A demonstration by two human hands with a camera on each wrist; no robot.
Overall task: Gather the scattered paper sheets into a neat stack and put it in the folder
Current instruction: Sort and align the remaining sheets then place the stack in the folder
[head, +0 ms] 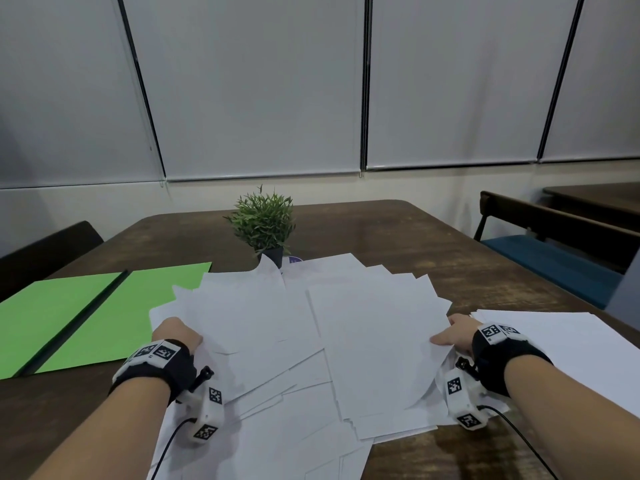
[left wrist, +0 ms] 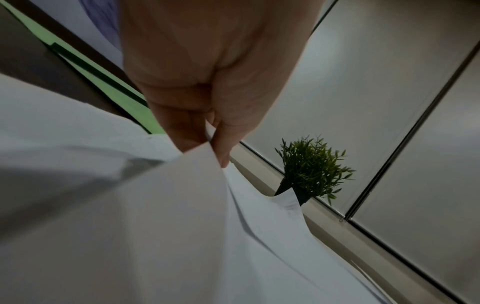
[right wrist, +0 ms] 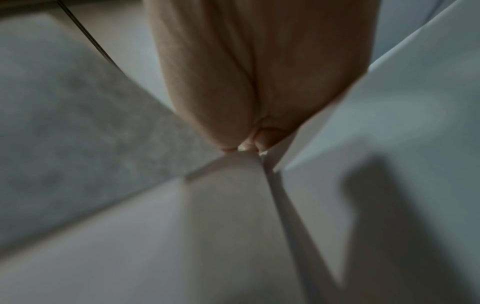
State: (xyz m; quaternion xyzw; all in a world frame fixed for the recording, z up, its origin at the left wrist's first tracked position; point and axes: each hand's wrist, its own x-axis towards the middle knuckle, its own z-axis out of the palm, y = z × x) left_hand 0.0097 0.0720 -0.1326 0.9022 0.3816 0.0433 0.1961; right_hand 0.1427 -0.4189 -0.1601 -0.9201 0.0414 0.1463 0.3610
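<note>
A loose, fanned pile of white paper sheets [head: 311, 334] covers the middle of the brown table [head: 450, 258]. My left hand [head: 178, 332] grips the pile's left edge; in the left wrist view its thumb and fingers [left wrist: 205, 135] pinch the paper sheets [left wrist: 155, 216]. My right hand [head: 453, 332] pinches the pile's right edge, thumb on top; the right wrist view shows the fingers [right wrist: 246, 102] closed on sheet edges [right wrist: 272, 174]. The green folder [head: 86, 320] lies open and flat at the left. More white sheets [head: 561, 344] lie at the right, beyond my right wrist.
A small potted plant [head: 265, 223] stands behind the pile at the table's middle, touching the far sheets. A dark chair [head: 45, 251] is at the left and a blue-seated chair [head: 547, 258] at the right. Blinds cover the wall behind.
</note>
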